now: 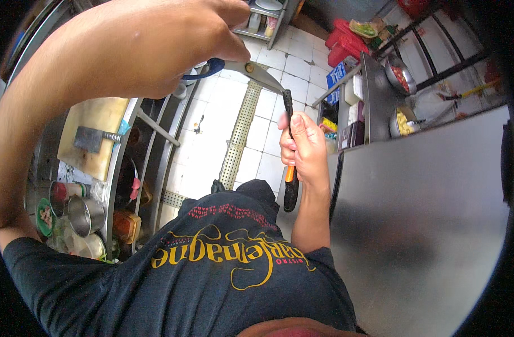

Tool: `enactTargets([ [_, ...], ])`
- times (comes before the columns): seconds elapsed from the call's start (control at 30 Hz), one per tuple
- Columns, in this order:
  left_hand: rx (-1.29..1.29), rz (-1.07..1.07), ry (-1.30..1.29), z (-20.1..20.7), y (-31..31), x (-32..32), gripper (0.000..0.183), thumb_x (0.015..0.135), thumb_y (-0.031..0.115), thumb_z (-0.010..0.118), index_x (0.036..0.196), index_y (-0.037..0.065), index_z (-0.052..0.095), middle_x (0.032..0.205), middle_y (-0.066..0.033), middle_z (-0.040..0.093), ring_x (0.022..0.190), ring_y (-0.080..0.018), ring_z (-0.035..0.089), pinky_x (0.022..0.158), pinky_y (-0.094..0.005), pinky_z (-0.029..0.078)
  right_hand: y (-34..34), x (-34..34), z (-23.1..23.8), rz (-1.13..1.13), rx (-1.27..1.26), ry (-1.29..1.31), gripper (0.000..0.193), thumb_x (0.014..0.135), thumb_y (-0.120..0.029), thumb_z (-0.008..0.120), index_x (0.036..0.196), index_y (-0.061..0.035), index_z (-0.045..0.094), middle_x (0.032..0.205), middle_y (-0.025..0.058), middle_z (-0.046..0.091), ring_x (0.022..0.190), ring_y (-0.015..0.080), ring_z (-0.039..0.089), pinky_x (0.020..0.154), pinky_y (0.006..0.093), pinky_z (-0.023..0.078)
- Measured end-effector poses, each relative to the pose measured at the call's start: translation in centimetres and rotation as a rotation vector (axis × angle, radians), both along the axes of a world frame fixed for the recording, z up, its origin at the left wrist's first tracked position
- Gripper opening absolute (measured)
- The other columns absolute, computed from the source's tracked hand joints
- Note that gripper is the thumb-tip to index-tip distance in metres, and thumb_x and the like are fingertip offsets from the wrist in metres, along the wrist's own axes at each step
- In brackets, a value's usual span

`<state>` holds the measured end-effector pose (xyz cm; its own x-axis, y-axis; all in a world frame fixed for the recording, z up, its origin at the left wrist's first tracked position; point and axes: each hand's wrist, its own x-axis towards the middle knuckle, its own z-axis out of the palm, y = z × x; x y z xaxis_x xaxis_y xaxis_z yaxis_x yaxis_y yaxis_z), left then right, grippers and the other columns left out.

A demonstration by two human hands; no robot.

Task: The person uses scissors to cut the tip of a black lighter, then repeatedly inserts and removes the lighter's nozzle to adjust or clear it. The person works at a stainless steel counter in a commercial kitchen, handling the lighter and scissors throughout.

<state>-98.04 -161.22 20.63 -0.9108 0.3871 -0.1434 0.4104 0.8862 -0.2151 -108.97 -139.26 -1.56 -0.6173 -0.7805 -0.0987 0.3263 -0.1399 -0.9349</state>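
My left hand [198, 42] reaches across the upper left, its fingers closed on a pair of scissors [265, 77] with a blue handle loop. The steel blades point right and meet the top end of a slim black stick-like thing [290, 188] with an orange band. Held upright in front of my body, that stick is in my right hand [304, 147], whose fingers wrap round its middle. Whether the blades grip the stick or only touch it, I cannot tell.
On the left, a cutting board [96, 112] bears a cleaver-like tool [89, 139]; a steel pot [86, 217] stands nearer. A broad steel surface [425, 219] fills the right, with food bowls [400, 76] beyond. A perforated drain cover [241, 132] crosses the white tiled floor.
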Motion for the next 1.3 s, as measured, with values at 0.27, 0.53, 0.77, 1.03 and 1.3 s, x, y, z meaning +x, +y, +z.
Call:
enactTargets([
  [0.27,0.246,0.183,-0.036,-3.4,-7.6,-6.9,0.055,0.067,-0.013,0.059,0.118,0.004,0.070,0.098,-0.0162,0.055,0.095,-0.0347,0.059,0.085,-0.0431,0.048,-6.9,-7.9,-2.3,-0.029,0.172,0.221,0.031,0.107,-0.033,0.046,0.098,-0.0049,0.056,0.062,-0.0053,0.040,0.046,0.0003,0.028,0.040,0.0192,0.023],
  [0.53,0.279,0.104,0.057,-5.6,-14.9,-19.0,0.056,0.067,-0.012,0.062,0.121,0.003,0.069,0.096,-0.0152,0.054,0.092,-0.0331,0.058,0.081,-0.0429,0.048,-12.7,-22.0,-2.7,0.009,0.148,0.281,0.030,0.107,-0.033,0.048,0.096,-0.0065,0.059,0.062,-0.0065,0.042,0.047,-0.0001,0.031,0.042,0.0191,0.025],
  [0.77,0.085,0.177,0.108,-3.3,-16.5,-29.6,0.054,0.070,-0.008,0.064,0.122,0.007,0.069,0.100,-0.0113,0.055,0.095,-0.0273,0.056,0.084,-0.0385,0.045,-16.4,-33.8,-1.0,0.086,0.095,0.143,0.032,0.107,-0.036,0.047,0.097,-0.0062,0.057,0.063,-0.0061,0.040,0.046,0.0002,0.031,0.040,0.0193,0.026],
  [1.03,0.018,0.075,0.219,-3.8,-22.9,-38.8,0.057,0.068,-0.005,0.066,0.124,0.008,0.069,0.111,-0.0123,0.057,0.102,-0.0275,0.058,0.093,-0.0365,0.045,-22.5,-43.0,-0.1,0.149,0.055,-0.033,0.033,0.107,-0.036,0.046,0.098,-0.0061,0.055,0.064,-0.0052,0.039,0.046,0.0006,0.028,0.040,0.0187,0.025],
  [1.3,0.075,0.160,0.171,-3.6,-31.6,-47.6,0.060,0.064,-0.008,0.066,0.123,0.008,0.069,0.125,-0.0180,0.058,0.115,-0.0356,0.057,0.101,-0.0432,0.046,-30.9,-51.1,-0.6,0.175,0.007,-0.077,0.033,0.109,-0.036,0.040,0.099,-0.0063,0.051,0.063,-0.0059,0.034,0.045,0.0013,0.025,0.038,0.0189,0.023],
])
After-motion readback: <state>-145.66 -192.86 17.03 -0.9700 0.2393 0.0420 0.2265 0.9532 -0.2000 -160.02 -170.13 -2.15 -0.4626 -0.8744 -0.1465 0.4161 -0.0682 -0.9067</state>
